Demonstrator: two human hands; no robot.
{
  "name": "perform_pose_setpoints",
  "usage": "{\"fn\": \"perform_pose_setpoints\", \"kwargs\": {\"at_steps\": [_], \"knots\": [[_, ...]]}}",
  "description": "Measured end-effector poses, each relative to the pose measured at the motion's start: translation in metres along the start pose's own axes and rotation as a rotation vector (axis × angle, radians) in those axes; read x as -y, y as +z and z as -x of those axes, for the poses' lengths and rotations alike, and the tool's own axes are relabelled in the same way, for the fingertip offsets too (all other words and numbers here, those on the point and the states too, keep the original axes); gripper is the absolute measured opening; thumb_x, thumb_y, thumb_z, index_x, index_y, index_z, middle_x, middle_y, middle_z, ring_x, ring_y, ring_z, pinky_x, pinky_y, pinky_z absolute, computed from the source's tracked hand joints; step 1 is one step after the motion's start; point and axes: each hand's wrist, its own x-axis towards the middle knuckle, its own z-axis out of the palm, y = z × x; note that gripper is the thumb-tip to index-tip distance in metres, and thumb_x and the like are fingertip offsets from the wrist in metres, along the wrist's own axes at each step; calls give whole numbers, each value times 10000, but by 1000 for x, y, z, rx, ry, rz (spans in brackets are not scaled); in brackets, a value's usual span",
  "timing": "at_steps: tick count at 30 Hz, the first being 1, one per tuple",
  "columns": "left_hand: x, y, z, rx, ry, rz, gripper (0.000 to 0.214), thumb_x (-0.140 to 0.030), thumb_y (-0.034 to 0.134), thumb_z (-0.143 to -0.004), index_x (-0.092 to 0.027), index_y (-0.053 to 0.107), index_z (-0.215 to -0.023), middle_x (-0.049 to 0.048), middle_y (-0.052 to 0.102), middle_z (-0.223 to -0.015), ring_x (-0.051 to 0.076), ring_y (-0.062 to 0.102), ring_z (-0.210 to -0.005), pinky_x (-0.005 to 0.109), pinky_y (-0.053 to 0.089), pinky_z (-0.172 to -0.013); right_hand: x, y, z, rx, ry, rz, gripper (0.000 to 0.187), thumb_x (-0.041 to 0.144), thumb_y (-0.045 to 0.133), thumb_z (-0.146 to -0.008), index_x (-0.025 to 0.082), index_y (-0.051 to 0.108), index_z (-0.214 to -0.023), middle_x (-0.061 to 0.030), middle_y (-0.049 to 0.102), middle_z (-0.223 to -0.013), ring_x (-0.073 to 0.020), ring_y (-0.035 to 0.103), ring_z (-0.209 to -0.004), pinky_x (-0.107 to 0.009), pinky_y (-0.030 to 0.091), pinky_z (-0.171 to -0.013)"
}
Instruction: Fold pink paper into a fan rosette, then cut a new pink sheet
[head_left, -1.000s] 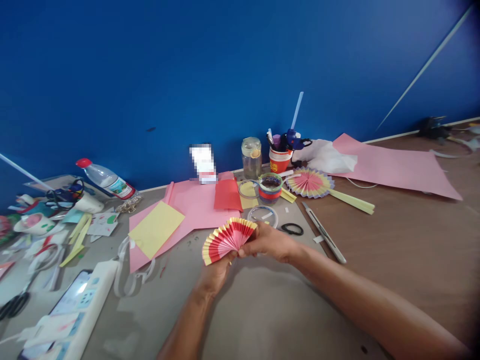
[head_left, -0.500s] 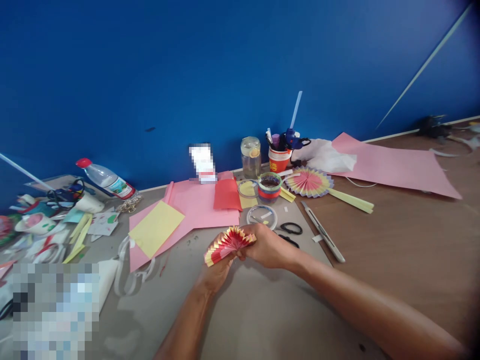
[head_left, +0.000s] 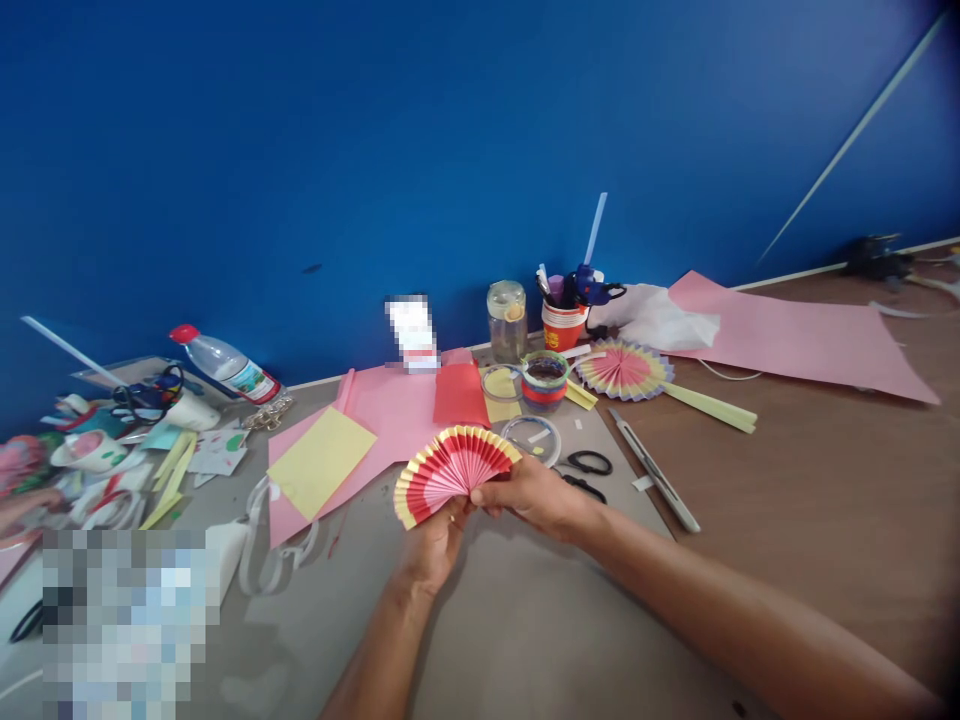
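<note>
Between my hands is a pleated paper fan [head_left: 456, 468], a half circle in pink, red and yellow bands, its flat side facing me. My left hand [head_left: 437, 548] is closed on its lower left edge, the fingers partly behind the paper. My right hand [head_left: 536, 495] pinches it near the centre of the folds and along the right edge, thumb in front. Just beyond my right hand lie a clear round lid [head_left: 531, 440] and black-handled scissors [head_left: 589, 463], partly hidden by that hand.
A finished-looking round paper fan [head_left: 624, 368] with a yellow handle lies at the right, near a utility knife [head_left: 656, 470]. Pink sheets, a yellow sheet [head_left: 322, 460], a red sheet [head_left: 460, 395], a jar [head_left: 508, 322] and a pen cup [head_left: 564, 325] line the wall. Another person's hand [head_left: 30, 508] shows far left.
The fan has turned and spread so its pleated face shows as a wide half circle. My right thumb now presses near its centre. The view has shifted slightly; a hand appears at far left.
</note>
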Motion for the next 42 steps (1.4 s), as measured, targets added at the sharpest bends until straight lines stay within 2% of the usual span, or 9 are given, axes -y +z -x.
{"fn": "perform_pose_setpoints", "kwargs": {"at_steps": [4,9,15,23,32,38,42], "knots": [[3,-4,2,-48,1,22,197,-303,776,-645,-155,686,-738,21,665,-714,172,629,-704,330,519,-745,2,4,-1,6,17,-103,280,318,794,-570,151,588,-661,23,566,-602,-81,450,-526,-222,334,-501],[3,0,3,-42,10,32,241,-337,771,-656,-147,691,-782,53,671,-780,199,633,-774,338,515,-755,-1,4,-2,-40,-13,-70,266,322,779,-597,148,580,-622,30,549,-561,-77,430,-504,-223,320,-490],[1,5,1,-127,24,126,212,-329,750,-682,-150,671,-763,21,649,-738,142,595,-668,319,509,-721,2,7,1,-44,-69,-71,213,282,744,-644,147,580,-652,43,527,-568,-79,443,-539,-219,329,-524],[1,6,3,-177,57,121,171,-280,749,-677,-149,663,-745,8,631,-706,119,561,-633,299,506,-696,-1,16,1,-224,-93,-27,226,311,727,-635,154,566,-622,35,524,-530,-86,423,-502,-234,329,-502],[4,7,4,-200,83,59,184,-319,745,-687,-152,675,-719,3,624,-686,107,562,-625,258,500,-675,-5,14,-1,-220,-80,-117,212,294,698,-670,154,559,-593,24,531,-530,-96,456,-514,-236,343,-516],[5,8,3,-160,134,23,163,-314,740,-698,-165,673,-695,-8,608,-620,109,544,-574,263,495,-638,-5,11,1,-122,-99,-46,195,288,662,-713,148,574,-610,7,560,-561,-111,492,-550,-247,358,-535],[7,10,4,-199,155,-6,166,-313,741,-699,-166,667,-679,-10,600,-609,108,536,-564,265,490,-637,-4,14,1,-156,-95,5,203,291,650,-722,143,581,-601,1,562,-546,-109,484,-524,-248,357,-521]]}}
